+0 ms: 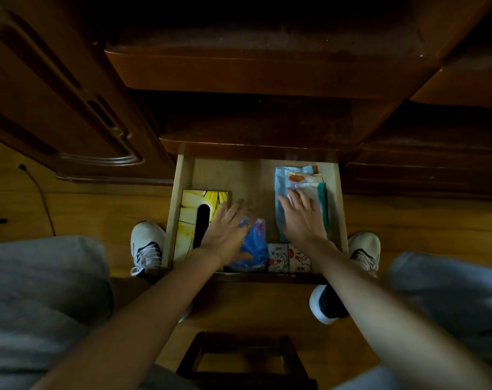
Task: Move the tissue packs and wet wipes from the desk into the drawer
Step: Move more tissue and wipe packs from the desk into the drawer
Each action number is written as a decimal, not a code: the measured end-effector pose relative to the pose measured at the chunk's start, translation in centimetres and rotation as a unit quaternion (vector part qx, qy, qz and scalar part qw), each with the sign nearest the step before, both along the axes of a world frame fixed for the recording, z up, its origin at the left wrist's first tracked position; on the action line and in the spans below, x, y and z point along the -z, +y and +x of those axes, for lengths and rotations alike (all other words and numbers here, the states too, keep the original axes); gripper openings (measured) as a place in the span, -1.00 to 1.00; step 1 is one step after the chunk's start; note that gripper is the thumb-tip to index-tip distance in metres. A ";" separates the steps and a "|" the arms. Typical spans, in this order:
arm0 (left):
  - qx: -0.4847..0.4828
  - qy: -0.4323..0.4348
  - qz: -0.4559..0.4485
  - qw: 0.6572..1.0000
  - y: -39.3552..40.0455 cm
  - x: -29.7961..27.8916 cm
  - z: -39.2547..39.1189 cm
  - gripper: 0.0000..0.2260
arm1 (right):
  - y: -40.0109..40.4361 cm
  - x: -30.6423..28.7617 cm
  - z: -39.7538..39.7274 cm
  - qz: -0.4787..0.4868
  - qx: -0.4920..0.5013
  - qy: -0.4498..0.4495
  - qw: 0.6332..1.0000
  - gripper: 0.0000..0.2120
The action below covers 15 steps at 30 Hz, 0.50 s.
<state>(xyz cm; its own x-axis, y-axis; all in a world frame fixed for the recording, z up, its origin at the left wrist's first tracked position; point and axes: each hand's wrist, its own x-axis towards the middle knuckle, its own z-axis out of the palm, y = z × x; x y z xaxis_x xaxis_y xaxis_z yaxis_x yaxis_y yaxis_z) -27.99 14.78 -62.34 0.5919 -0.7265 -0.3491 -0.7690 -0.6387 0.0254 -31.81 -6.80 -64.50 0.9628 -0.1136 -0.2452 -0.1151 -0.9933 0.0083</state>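
Dim room, glossy dark-wood desk above yellow plank floor; pale raw-wood drawer (341,204) pulled out between two white shoes. Inside: stiff yellow tissue box (192,212) at left, crinkly blue pack (254,246) mid-front, two small cartoon-print tissue packs (288,257) at front wall, stacked soft film wipes packs (301,178) at right. Left hand (225,235) flat, fingers straight, across box and blue pack; right hand (302,215) flat, pressing stack. Likely risks: slick film sliding askew under pressure, raised stack snagging on desk edge at closing
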 end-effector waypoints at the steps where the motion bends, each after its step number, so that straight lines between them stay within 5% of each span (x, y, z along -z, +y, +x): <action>1: 0.011 -0.001 0.043 0.999 -0.3 0.3 -0.1 -0.02 | 0.1 0.2 -0.2 0.007 -0.001 0.002 1.000 -0.33; 10: 0.022 -0.031 0.168 0.985 -2.5 -0.2 -0.3 -0.10 | 0.2 -1.7 -1.1 0.058 0.039 0.016 0.997 -0.29; 15: -0.017 -0.041 0.093 0.995 -1.5 -5.1 1.7 -0.12 | 0.1 -9.0 0.4 0.119 0.008 -0.121 0.986 -0.43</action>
<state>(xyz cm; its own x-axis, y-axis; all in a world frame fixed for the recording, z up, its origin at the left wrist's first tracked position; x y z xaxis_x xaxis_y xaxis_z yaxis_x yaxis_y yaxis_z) -26.33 13.30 -57.23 0.6479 -0.6322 -0.4249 -0.7409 -0.6527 -0.1586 -31.39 -6.73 -55.46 0.9949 -0.0962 -0.0309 -0.1009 -0.9620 -0.2537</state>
